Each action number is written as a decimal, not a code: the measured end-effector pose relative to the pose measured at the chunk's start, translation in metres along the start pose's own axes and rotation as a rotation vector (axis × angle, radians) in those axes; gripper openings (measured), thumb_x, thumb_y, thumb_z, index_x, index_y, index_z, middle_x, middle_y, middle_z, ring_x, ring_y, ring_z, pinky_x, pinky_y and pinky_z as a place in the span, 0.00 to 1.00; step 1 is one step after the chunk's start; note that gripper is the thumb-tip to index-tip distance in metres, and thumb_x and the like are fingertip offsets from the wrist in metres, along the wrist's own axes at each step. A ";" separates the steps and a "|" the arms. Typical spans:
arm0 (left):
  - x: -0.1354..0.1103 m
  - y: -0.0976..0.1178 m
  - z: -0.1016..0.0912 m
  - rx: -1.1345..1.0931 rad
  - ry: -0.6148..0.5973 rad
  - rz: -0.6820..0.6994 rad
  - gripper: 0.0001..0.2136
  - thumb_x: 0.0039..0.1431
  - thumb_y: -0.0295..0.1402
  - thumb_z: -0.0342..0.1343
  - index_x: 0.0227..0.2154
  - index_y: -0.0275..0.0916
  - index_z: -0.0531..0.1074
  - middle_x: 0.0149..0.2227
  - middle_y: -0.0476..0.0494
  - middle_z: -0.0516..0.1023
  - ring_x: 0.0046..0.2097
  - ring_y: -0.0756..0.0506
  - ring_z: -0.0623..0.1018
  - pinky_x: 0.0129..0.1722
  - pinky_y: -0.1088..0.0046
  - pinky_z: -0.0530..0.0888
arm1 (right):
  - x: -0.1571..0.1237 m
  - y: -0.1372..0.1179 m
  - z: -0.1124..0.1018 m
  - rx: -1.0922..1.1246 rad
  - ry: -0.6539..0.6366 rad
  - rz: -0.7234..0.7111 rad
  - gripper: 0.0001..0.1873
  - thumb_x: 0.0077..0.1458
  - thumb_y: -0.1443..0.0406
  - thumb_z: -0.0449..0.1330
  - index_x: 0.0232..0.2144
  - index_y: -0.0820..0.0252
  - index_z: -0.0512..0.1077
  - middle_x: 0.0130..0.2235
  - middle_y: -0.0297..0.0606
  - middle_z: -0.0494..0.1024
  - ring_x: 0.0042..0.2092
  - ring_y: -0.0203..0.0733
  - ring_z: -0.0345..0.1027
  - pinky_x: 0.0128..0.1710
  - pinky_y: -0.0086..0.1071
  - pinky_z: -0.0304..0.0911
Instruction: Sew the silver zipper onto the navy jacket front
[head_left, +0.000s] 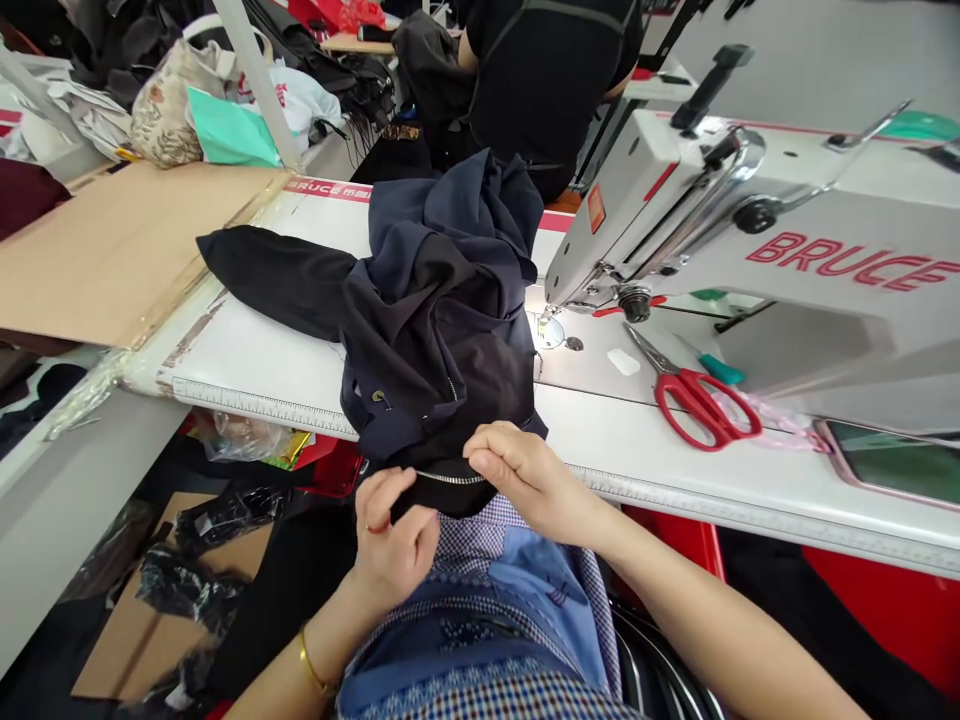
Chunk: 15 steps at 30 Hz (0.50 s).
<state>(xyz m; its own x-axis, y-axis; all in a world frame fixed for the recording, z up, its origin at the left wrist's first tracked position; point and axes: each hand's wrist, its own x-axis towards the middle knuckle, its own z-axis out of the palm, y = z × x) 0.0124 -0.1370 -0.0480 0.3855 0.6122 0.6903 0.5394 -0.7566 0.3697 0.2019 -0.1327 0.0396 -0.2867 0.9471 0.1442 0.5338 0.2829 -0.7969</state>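
Observation:
A dark navy and black garment (442, 300) lies bunched on the sewing table, its near edge hanging over the front toward my lap. Along that edge runs a silver-toothed zipper (450, 479), stretched between my two hands. My right hand (517, 470) pinches the fabric at the zipper's right end. At its left end, my left hand (394, 530) has its fingers curled onto the cloth edge, thumb bent in. Another short length of metal teeth shows among the folds. The sewing machine (637, 220) stands just right of the garment, its needle area beside the cloth.
Red-handled scissors (705, 405) and a phone (892, 465) lie on the table at right. A measuring tape strip (262, 405) runs along the front edge. Brown cardboard (135, 250) covers the left side. Beyond the table, a person in black (555, 90) sits facing away.

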 end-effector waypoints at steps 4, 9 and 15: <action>0.012 -0.025 -0.001 -0.208 -0.029 -0.036 0.12 0.48 0.17 0.51 0.33 0.41 0.60 0.43 0.41 0.68 0.45 0.45 0.71 0.40 0.65 0.71 | -0.003 0.004 -0.007 0.127 0.012 0.127 0.14 0.62 0.61 0.43 0.27 0.60 0.60 0.26 0.31 0.63 0.30 0.32 0.57 0.32 0.27 0.55; 0.017 -0.037 -0.016 -0.211 -0.228 -0.061 0.12 0.51 0.20 0.49 0.38 0.39 0.62 0.39 0.40 0.73 0.40 0.46 0.73 0.38 0.66 0.72 | -0.014 0.007 -0.007 -0.041 0.178 0.139 0.13 0.62 0.63 0.43 0.29 0.60 0.63 0.28 0.34 0.67 0.31 0.35 0.61 0.33 0.30 0.59; 0.016 -0.021 -0.028 -0.144 -0.185 -0.012 0.12 0.47 0.15 0.45 0.30 0.39 0.62 0.41 0.41 0.70 0.41 0.46 0.72 0.37 0.67 0.73 | -0.018 -0.022 0.019 -0.530 0.286 -0.132 0.05 0.57 0.66 0.53 0.37 0.59 0.65 0.37 0.37 0.73 0.40 0.39 0.64 0.50 0.42 0.50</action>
<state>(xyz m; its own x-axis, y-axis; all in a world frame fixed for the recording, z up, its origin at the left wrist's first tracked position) -0.0139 -0.1174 -0.0270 0.5177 0.6431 0.5643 0.4378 -0.7658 0.4710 0.1797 -0.1586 0.0437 -0.1917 0.8814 0.4317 0.8520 0.3678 -0.3726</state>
